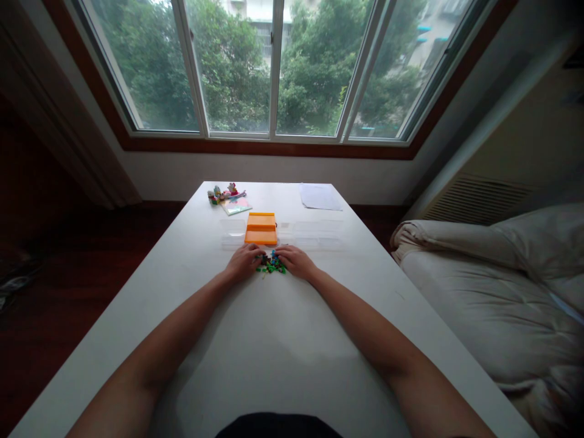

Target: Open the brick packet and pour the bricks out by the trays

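A small heap of toy building bricks (274, 266), mostly green with some blue and dark ones, lies on the white table between my hands. My left hand (245, 262) rests at the heap's left edge, its fingers reaching onto the dark pieces. From the other side, my right hand (297, 262) touches the heap with its fingers stretched toward the blue and green pieces. Neither hand shows a piece clearly gripped, though the fingertips are small and partly hidden. Just beyond the hands is an orange open case (261, 235), with a raised ridge across its middle.
Clear plastic trays (314, 233) flank the orange case. At the table's far left stand colourful small figures (225, 193) beside a shiny pale square packet (237, 205). White paper sheets (320, 197) lie far right. A cushioned sofa (479, 292) is beside the table, right.
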{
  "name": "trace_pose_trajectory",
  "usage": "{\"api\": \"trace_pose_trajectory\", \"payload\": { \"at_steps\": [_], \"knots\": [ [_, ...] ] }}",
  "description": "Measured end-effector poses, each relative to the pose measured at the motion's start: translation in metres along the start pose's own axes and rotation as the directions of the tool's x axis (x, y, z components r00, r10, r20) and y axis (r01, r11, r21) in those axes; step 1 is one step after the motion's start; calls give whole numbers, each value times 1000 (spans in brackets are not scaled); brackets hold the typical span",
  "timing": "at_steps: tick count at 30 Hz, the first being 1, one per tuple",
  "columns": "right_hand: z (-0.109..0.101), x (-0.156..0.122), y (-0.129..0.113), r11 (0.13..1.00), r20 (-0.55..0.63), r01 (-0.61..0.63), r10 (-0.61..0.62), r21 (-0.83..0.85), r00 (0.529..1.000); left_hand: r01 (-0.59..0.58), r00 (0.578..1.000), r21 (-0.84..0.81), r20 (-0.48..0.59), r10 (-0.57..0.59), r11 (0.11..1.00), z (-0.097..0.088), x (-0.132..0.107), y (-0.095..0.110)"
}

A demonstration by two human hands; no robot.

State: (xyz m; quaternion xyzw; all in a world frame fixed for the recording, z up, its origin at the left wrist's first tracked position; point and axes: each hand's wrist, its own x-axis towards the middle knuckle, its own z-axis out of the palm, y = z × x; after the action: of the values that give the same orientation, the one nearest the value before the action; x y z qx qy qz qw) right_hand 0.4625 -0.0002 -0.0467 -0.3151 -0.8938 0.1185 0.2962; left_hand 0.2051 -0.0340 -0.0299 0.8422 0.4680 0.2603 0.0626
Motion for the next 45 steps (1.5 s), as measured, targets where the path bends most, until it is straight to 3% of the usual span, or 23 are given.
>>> {"api": "trace_pose_trajectory", "payload": {
  "at_steps": [5,11,17,25,30,37,45],
  "knots": [
    [-6,-2,-6,998,-29,-66,66,-19,997,8,1000,-21,-24,-9,1000,0,0,-4],
    [1,2,-13,998,79,52,-50,-22,996,-3,1000,-43,-27,1,999,1,1,-6],
    [-9,1,-13,997,27,-75,76,-29,997,-2,1000,-43,-2,2,999,-1,1,-4],
    [-34,-3,2,972,-20,-219,219,-81,976,-163,982,-61,89,168,985,-8,0,6],
    [-49,-11,21,953,62,-276,285,-122,956,-226,963,-87,127,236,970,-12,-2,15],
    [-43,-12,12,982,114,-169,178,-82,977,-385,895,-73,215,392,920,-9,-4,36],
    [-38,-13,18,986,72,-163,166,-42,983,-307,934,-87,164,317,948,-8,-2,27]
  ]
}}
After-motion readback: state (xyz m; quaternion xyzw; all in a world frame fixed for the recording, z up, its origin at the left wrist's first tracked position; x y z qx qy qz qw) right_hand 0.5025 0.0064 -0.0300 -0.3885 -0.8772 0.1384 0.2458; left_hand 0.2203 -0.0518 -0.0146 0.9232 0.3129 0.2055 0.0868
